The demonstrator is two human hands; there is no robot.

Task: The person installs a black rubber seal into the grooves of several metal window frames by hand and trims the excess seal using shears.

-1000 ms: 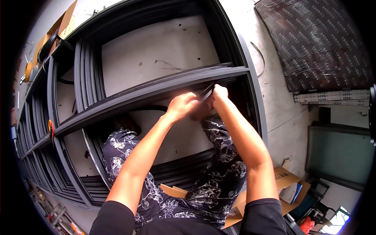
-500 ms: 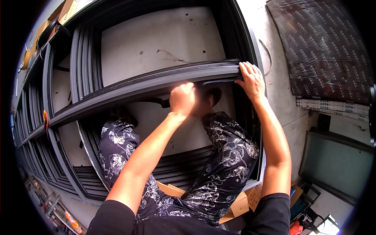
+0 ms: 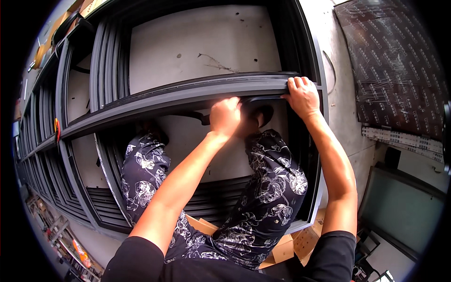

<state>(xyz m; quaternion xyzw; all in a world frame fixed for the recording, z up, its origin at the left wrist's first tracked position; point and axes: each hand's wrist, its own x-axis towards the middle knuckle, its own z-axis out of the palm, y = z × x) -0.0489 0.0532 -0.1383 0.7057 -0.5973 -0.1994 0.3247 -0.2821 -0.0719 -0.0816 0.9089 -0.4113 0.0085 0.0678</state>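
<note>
A long grey metal crossbar (image 3: 188, 97) of a window-like frame runs across in front of me. My left hand (image 3: 225, 116) is closed in a fist just below the bar, around a black flexible strip (image 3: 199, 116). Part of the strip hangs in a curve to the left of this fist. Another stretch arches along the bar's near edge between my two hands. My right hand (image 3: 303, 97) grips the bar's right end, with fingers over the top and thumb at the near edge by the strip. Glare blurs the area beside my left fist.
Several stacked dark frames (image 3: 105, 66) surround my legs, which stand inside an opening. A red and yellow item (image 3: 57, 130) hangs on the bar at left. Wrapped brown panels (image 3: 394, 61) lie at right, above a glass panel (image 3: 399, 207). Cardboard (image 3: 284, 249) is beneath me.
The view has shifted slightly, so the frame appears farther right. My right hand sits a little farther inward on the bar. The black strip between my hands shows more clearly.
</note>
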